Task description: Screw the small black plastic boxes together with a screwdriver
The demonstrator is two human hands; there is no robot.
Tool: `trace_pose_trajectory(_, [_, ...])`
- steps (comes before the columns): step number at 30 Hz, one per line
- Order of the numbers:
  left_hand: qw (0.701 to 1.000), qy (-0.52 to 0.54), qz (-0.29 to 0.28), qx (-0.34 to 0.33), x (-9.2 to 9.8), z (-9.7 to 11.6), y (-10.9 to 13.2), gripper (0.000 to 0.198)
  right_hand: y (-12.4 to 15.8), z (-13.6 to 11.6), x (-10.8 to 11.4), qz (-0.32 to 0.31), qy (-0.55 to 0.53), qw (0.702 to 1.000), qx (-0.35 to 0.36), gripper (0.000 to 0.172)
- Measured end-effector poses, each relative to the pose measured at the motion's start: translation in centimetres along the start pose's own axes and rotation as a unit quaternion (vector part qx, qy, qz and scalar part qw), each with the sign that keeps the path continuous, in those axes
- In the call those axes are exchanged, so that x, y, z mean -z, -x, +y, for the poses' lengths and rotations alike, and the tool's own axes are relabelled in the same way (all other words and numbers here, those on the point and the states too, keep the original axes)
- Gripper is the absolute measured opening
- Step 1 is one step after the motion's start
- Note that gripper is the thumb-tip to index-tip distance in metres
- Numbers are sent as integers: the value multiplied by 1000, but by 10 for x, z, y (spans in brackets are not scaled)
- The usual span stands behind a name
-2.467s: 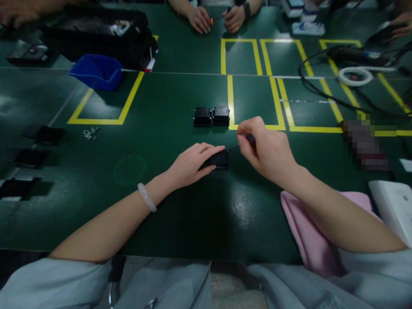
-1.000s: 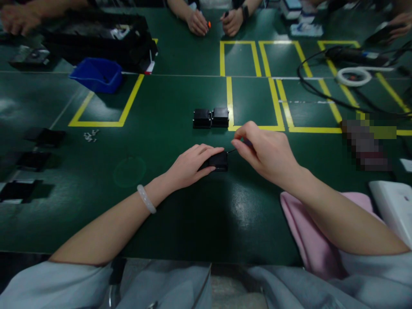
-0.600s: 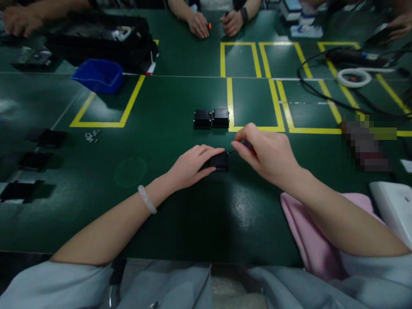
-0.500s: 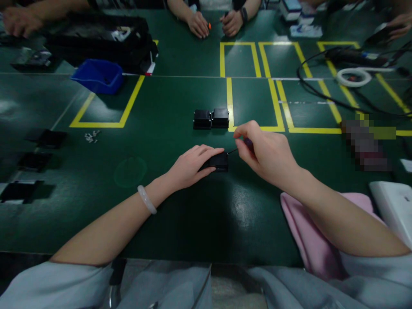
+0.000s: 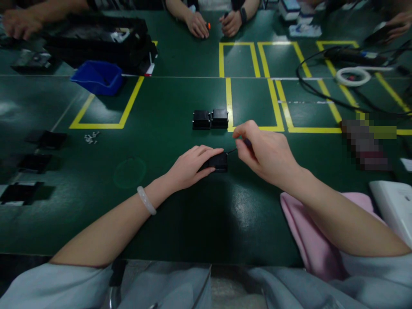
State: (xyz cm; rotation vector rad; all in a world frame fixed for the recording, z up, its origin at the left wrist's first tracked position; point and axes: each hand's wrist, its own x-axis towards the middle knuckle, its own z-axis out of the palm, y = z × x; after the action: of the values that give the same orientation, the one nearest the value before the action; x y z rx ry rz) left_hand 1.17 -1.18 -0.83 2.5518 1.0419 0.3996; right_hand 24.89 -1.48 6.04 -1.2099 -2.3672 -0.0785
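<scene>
On the green table (image 5: pixel 180 219), my left hand (image 5: pixel 191 168) is closed around a small black box (image 5: pixel 219 162), thumb on its near side and fingers along its far side. My right hand (image 5: pixel 264 152) pinches a screwdriver (image 5: pixel 232 151); the thin dark shaft points left, its tip at the box's far right corner. Most of the screwdriver's handle is hidden by my fingers. Beyond my hands stand two similar black boxes (image 5: pixel 210 119), side by side. A little pile of screws (image 5: pixel 91 137) lies to the left.
Several flat black parts (image 5: pixel 34 162) lie at the left edge. A blue bin (image 5: pixel 98 78) stands before a large black housing (image 5: pixel 106 40). Yellow tape marks the table. Right are a cable (image 5: pixel 301 73), a pink cloth (image 5: pixel 298 227) and a white object (image 5: pixel 394 208). A co-worker's hands (image 5: pixel 214 25) rest opposite.
Almost nothing differs. Both hands keep the same hold on the box and screwdriver, and the view has shifted very slightly.
</scene>
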Motion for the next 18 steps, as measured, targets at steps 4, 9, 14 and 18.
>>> trace_pose_trajectory(4, [1000,2,0,-1,-1,-1,0,51,0,0,1,-15,27,1000,-4,33])
trace_pose_trajectory(9, [1000,1,0,0,0,-1,0,51,0,-1,1,-8,6,1000,-14,23])
trace_pose_trajectory(14, [1000,-1,2,-2,0,0,0,50,-2,-2,3,-45,21,998,-28,33])
trace_pose_trajectory(18, [1000,-1,0,0,0,0,0,51,-1,-3,3,-36,10,999,-34,26])
